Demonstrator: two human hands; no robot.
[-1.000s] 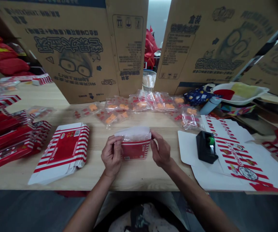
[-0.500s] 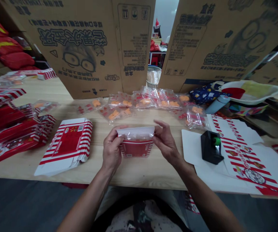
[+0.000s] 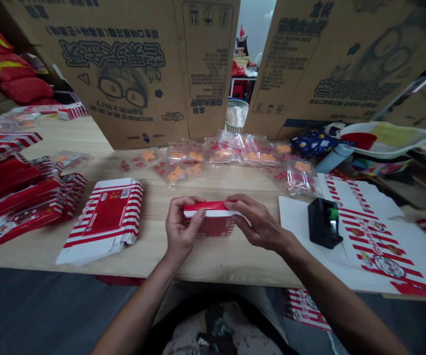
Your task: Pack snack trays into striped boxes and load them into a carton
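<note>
Between my hands a red-and-white striped box point(image 3: 216, 227) stands on the wooden table, its red top flap folded over with a white edge facing me. My left hand point(image 3: 183, 224) is closed on the box's left end, thumb pressed along the flap. My right hand point(image 3: 255, 222) grips the right end, fingers on top of the flap and thumb below. What lies inside the box is hidden. To the left is a stack of flat striped boxes point(image 3: 105, 212). A black tape dispenser point(image 3: 324, 224) with a green core sits to the right on white and striped card sheets point(image 3: 381, 236).
Several clear packets with orange and red pieces point(image 3: 223, 154) lie along the back, before tall cardboard cartons point(image 3: 135, 74). Piled red boxes point(image 3: 20, 197) fill the far left. A light-blue bottle point(image 3: 334, 158) and a white tray point(image 3: 420, 135) are at the right rear.
The box's top flap, upright with the clear packet showing beneath it, is now folded down to a red top. My right fingers have moved from the edge onto the flap.
</note>
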